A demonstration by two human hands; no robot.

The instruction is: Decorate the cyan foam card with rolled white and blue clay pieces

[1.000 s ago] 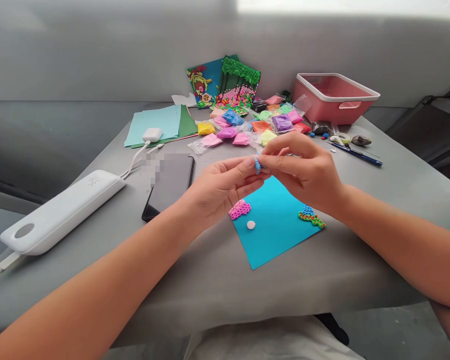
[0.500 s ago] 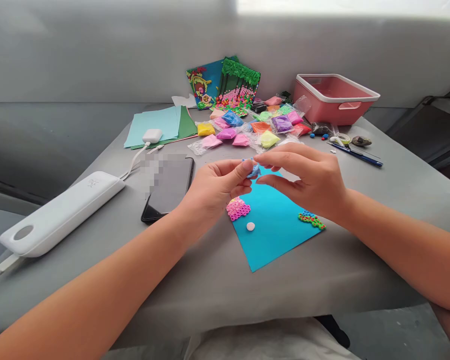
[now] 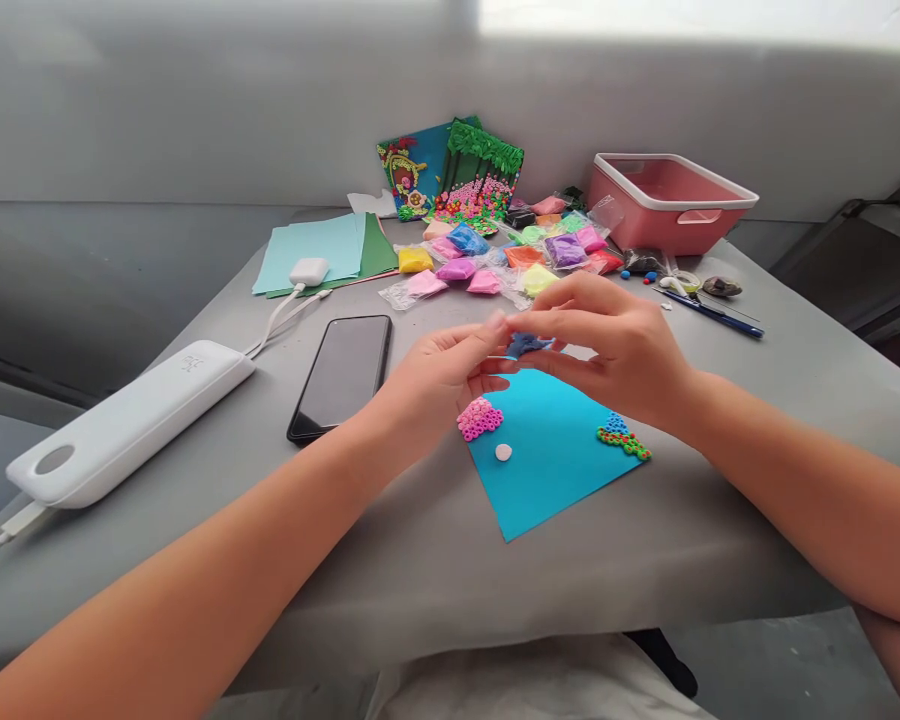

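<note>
On my feed: right hand part-closed, thumb and fingers around blue lump, above far part of turquoise sheet; left hand curled at lump's left, grip I can't tell.

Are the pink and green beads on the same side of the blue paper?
No: the pink beads lie at the left side of the blue paper, the green beads at its right.

Two hands, one phone, one tub
</note>
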